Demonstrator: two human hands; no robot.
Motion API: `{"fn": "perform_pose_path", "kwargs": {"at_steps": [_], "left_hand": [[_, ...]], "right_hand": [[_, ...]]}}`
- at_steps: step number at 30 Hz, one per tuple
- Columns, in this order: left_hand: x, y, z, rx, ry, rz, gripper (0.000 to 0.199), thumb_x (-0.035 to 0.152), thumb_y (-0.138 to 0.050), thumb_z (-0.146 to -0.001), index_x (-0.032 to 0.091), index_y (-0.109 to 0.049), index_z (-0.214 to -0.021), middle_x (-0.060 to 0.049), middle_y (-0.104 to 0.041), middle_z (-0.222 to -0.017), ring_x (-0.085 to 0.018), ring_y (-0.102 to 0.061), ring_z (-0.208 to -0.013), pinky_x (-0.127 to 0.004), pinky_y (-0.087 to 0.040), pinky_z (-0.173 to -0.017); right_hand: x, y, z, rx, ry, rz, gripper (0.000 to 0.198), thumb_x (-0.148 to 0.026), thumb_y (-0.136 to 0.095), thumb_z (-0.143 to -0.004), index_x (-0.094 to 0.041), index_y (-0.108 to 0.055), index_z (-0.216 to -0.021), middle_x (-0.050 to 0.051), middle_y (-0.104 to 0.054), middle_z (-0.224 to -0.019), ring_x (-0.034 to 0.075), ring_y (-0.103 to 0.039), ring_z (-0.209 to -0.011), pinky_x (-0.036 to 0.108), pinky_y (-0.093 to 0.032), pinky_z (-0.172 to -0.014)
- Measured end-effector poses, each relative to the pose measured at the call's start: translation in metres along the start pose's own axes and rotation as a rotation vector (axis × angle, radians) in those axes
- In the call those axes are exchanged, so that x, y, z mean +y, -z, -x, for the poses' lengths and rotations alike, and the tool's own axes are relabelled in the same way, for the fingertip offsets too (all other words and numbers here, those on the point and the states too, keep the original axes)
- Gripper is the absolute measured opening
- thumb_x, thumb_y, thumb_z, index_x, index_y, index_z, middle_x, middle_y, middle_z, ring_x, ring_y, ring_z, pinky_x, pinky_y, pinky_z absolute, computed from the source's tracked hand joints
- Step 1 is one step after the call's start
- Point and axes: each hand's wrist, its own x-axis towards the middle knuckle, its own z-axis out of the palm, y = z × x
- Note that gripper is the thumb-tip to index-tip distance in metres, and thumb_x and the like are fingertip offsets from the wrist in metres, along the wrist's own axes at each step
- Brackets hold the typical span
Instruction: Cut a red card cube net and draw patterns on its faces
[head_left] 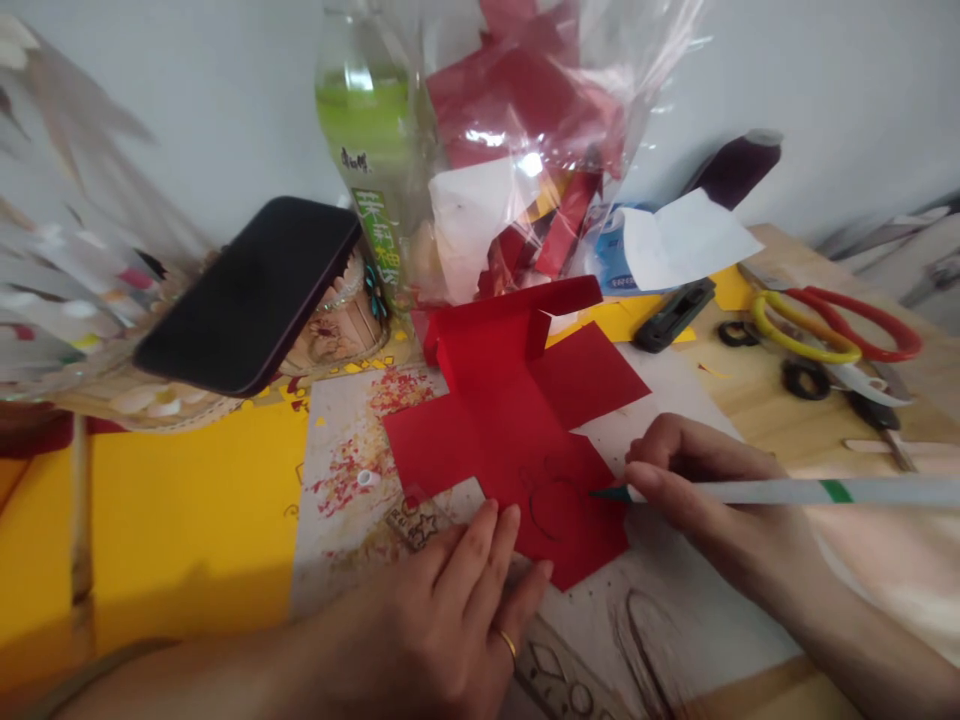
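Note:
A red paper cutout (517,430) shaped like an unfolded box lies across the white sheet, its far flap folded up. My left hand (472,580) rests flat with fingers stretched, the fingertips touching the cutout's near left edge. A gold ring is on one finger. My right hand (697,490) pinches a white marker (780,491) with a green band, its dark green tip on the cutout's right side. Beside that tip, a rounded outline with two small loops above it is drawn in dark lines. Partly under my left hand lies a clear stencil ruler (566,675) with cut-out shapes.
A black phone (251,290) leans on a decorated basket at left, near a green drink bottle (375,150). Behind stands a clear plastic bag (525,130) of paper scraps. A stapler (673,315) and scissors (847,320) lie right. Yellow paper (187,520) covers the left.

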Motion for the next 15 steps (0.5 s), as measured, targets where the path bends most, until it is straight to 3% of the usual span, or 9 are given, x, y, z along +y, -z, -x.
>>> {"fn": "perform_pose_path", "kwargs": {"at_steps": [5,9,15], "left_hand": [[0.001,-0.004,0.000,0.062,0.037,-0.004,0.035,0.013,-0.035,-0.095,0.008,-0.065,-0.113,-0.019,-0.069,-0.112,-0.030,-0.067,-0.104,-0.035,-0.056,-0.078],[-0.003,-0.003,-0.002,0.028,0.000,-0.005,0.036,0.013,-0.034,-0.096,0.008,-0.066,-0.112,-0.020,-0.068,-0.111,-0.029,-0.067,-0.103,-0.034,-0.057,-0.076],[-0.002,-0.002,-0.003,0.036,0.000,-0.015,0.038,0.013,-0.034,-0.095,0.013,-0.065,-0.117,-0.021,-0.069,-0.109,-0.030,-0.068,-0.101,-0.033,-0.058,-0.071]], "right_hand": [[-0.002,0.003,0.003,-0.123,-0.033,0.069,0.031,-0.037,-0.069,-0.079,-0.021,-0.050,-0.060,-0.003,-0.050,-0.054,0.010,-0.039,-0.046,0.021,-0.027,-0.039],[0.004,0.003,0.008,-0.178,-0.003,0.121,0.025,-0.026,-0.061,-0.080,-0.022,-0.044,-0.062,-0.005,-0.048,-0.054,0.010,-0.040,-0.046,0.021,-0.029,-0.041],[0.015,0.003,0.016,-0.283,0.043,0.125,0.027,-0.025,-0.056,-0.084,-0.023,-0.040,-0.063,-0.004,-0.050,-0.057,0.012,-0.042,-0.051,0.023,-0.033,-0.046]]}}
